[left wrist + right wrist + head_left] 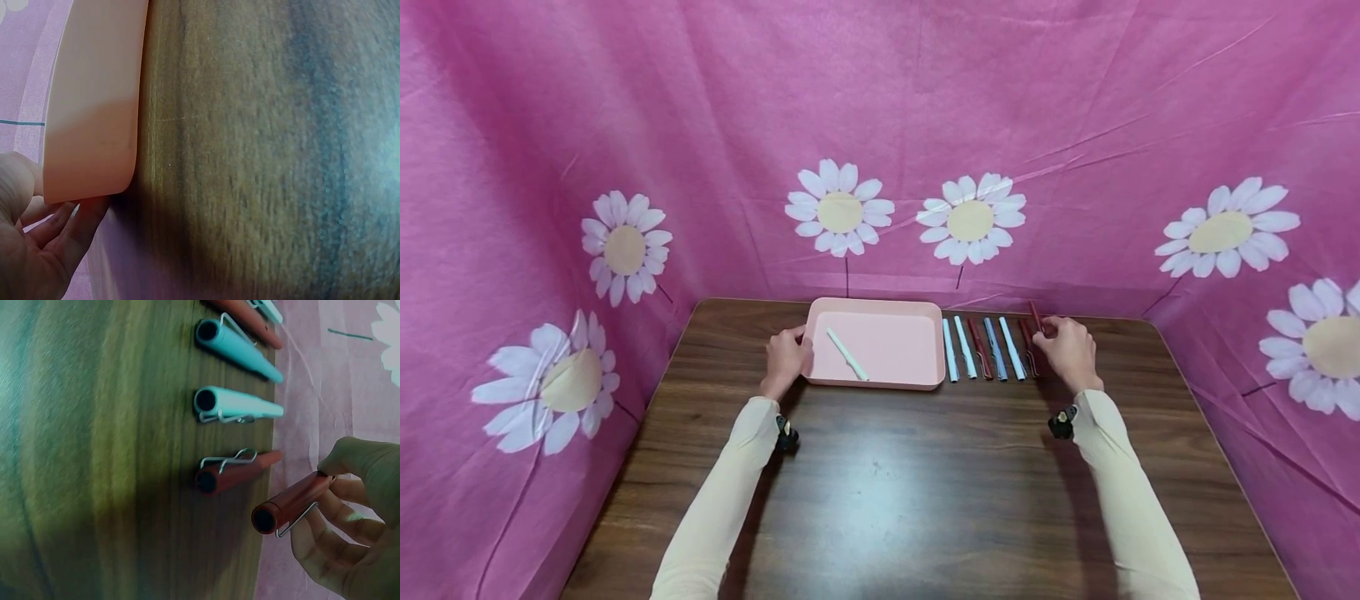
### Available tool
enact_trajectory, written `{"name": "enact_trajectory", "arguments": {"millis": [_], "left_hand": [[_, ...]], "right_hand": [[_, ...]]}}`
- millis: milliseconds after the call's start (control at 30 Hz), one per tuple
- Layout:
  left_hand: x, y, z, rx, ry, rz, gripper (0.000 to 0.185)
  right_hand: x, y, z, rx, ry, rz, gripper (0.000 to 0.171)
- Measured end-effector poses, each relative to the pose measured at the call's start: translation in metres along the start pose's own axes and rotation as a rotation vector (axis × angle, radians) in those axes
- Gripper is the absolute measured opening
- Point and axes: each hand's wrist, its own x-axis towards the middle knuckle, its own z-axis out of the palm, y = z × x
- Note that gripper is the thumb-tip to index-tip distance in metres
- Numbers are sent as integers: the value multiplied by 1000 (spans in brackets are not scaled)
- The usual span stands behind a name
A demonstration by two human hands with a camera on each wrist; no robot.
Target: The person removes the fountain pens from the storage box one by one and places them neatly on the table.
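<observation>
Counting pens: six lie in a row on the table [887,492], right of the tray [880,310]; from the tray, light [951,351], light [965,347], red [980,349], light [995,349], light [1012,348], red [1028,347]. A seventh, red pen [292,502], is lifted off the wood at the row's far right end. One white pen [847,354] lies slantwise inside the single pink tray.

Table: dark wood grain. Pink daisy-print cloth [1075,125] hangs behind and on both sides.

Left hand [787,359] rests at the tray's left rim, fingers loosely straight against its wall. Right hand [1068,349] pinches the lifted pen between thumb and fingertips [340,520], its wire clip facing down. Both sleeves are cream.
</observation>
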Motion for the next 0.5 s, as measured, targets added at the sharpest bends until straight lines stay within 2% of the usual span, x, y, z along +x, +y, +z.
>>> {"name": "enact_trajectory", "arguments": {"millis": [200,500], "left_hand": [[0,1,0,0,-16,-9,38],[-1,1,1,-4,-4,1,38]], "right_hand": [[-3,10,-1,-31,-42,52,36],[-8,23,7,-38,-134,136,36]]}}
